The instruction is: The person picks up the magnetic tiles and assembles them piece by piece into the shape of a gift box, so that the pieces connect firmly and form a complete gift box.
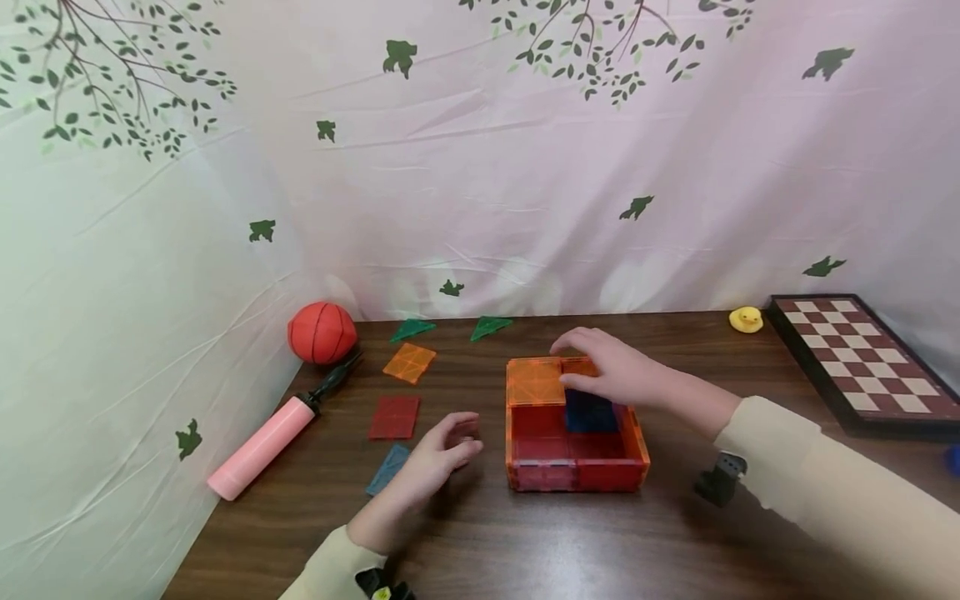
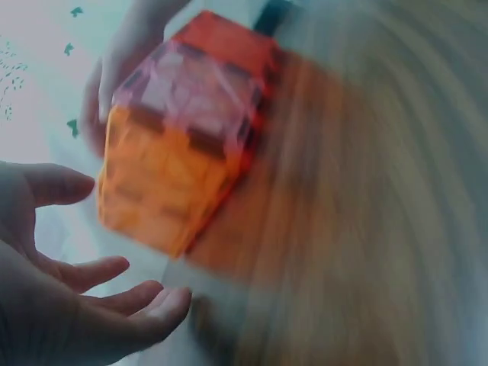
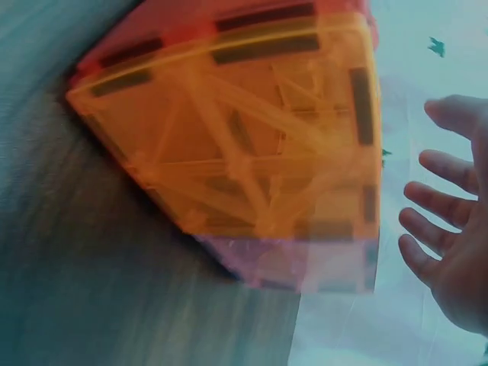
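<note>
An open-topped box (image 1: pixel 577 477) built from see-through magnetic tiles stands on the table, with red, orange and pink walls. An orange square tile (image 1: pixel 535 383) lies over its back left part. Beside it, a dark blue tile (image 1: pixel 590 412) shows at the back right. Over that corner is my right hand (image 1: pixel 618 367), its fingers loosely bent; the right wrist view shows them spread, with nothing held. My left hand (image 1: pixel 435 454) hovers left of the box, relaxed and holding nothing. Near it lie a blue tile (image 1: pixel 387 470) and a red square tile (image 1: pixel 393 417).
Farther back lie an orange square tile (image 1: pixel 409 363) and two green triangle tiles (image 1: pixel 491 327). At the left are a pink hand pump (image 1: pixel 262 447) and a red ball (image 1: pixel 322 333). A yellow rubber duck (image 1: pixel 746 319) and a checkered board (image 1: pixel 862 358) sit at the right.
</note>
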Demonstrator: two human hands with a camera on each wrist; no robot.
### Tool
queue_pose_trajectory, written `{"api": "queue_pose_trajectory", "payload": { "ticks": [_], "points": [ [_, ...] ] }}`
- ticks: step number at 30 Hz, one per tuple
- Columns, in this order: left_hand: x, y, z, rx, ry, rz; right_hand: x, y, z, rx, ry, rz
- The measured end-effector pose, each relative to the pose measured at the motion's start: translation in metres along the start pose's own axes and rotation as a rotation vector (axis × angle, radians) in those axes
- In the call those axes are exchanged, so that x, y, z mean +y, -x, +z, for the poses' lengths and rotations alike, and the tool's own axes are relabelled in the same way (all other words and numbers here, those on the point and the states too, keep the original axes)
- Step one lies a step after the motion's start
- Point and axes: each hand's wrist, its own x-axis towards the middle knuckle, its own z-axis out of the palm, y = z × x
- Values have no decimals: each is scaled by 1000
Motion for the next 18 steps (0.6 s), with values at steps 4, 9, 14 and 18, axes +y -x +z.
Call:
{"api": "queue_pose_trajectory", "payload": {
  "ticks": [4, 9, 14, 18],
  "points": [
    [-9, 16, -21, 201, -439, 120, 9, 20, -2, 88, -36, 27],
    [-14, 26, -35, 282, -786, 35, 12, 53, 1, 177, -187, 157],
    [-19, 36, -41, 269, -946, -86, 10, 77, 13, 205, -429, 288],
    [-22, 42, -43, 255, -992, -111, 14, 88, 28, 181, -630, 346]
  ]
}}
